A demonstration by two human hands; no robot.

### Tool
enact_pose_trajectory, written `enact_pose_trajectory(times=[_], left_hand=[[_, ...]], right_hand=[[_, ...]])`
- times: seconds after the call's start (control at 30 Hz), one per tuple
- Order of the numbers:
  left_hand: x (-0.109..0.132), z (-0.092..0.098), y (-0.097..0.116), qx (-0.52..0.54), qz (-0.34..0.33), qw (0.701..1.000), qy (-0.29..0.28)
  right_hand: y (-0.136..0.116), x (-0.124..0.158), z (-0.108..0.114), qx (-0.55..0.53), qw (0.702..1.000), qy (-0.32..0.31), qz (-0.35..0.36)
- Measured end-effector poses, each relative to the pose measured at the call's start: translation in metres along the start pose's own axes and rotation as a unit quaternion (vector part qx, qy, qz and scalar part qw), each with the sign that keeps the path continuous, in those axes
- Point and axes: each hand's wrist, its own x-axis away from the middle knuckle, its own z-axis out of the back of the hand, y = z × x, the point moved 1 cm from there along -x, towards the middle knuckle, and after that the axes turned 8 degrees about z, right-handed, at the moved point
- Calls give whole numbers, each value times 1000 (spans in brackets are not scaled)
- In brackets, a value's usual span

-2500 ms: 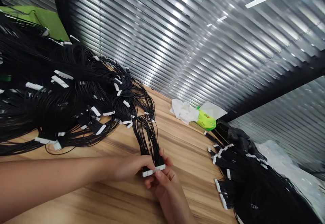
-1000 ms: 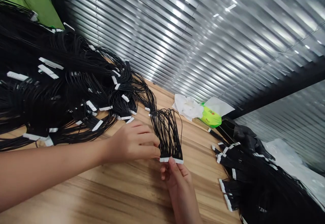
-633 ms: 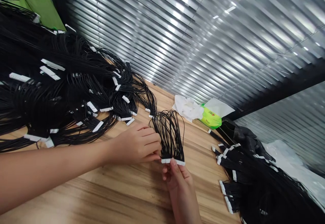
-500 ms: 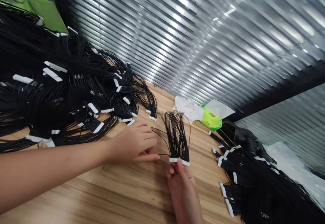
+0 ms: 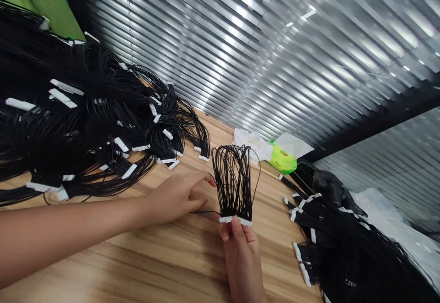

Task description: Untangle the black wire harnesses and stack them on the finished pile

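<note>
A single camera worn on the person's head looks forward and down from close above the left hand (image 5: 177, 197) and right hand (image 5: 241, 252). Its frame runs tilted across a wooden table (image 5: 144, 261) toward window blinds (image 5: 240, 55), the roll apparently strong, though hard to judge.

Left hand (image 5: 178, 196) half open, reaching across; right hand (image 5: 241, 257) upright, pinching, grip partly hidden

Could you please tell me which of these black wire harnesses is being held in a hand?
The small looped bundle whose white connector is pinched in the right hand; the other harnesses lie in heaps on the wooden table.
</note>
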Motion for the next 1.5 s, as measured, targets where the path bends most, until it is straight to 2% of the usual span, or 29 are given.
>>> enact_pose_trajectory(times=[0.07,0.2,0.33,0.43,0.57,0.67,0.8,0.93,1.1,1.17,1.27,1.4,1.5], left_hand=[[-2,0,-4,7,22,999,32],[-9,1,-11,44,21,998,48],[-13,2,-13,4,-34,997,64],[-12,1,-11,-5,-71,997,35],[-10,0,-6,37,-80,996,-26],[-7,1,-2,50,-105,992,-39],[-2,2,1,8,-123,992,-9],[0,5,3,-12,-65,997,34],[-5,6,3,-24,-34,999,8],[-5,6,2,-21,-33,999,21],[-3,4,1,-39,-51,997,47],[0,3,1,-86,-117,989,41],[0,3,1,-89,-125,986,64]], right_hand=[[-2,0,-1,-4,1000,-1,-2],[-4,-1,0,-17,1000,0,-9],[-5,0,0,-9,1000,-19,-14],[-3,2,1,26,999,-38,-12],[0,4,5,78,993,-86,4],[2,5,7,89,991,-104,11],[-1,4,5,70,993,-94,6],[-6,2,0,28,998,-50,-13],[-10,1,-2,17,999,-31,-28],[-10,2,-3,21,999,-38,-25],[-9,2,-3,26,998,-45,-25],[-8,2,-3,26,997,-67,-16],[-7,3,-2,36,996,-83,-9]])
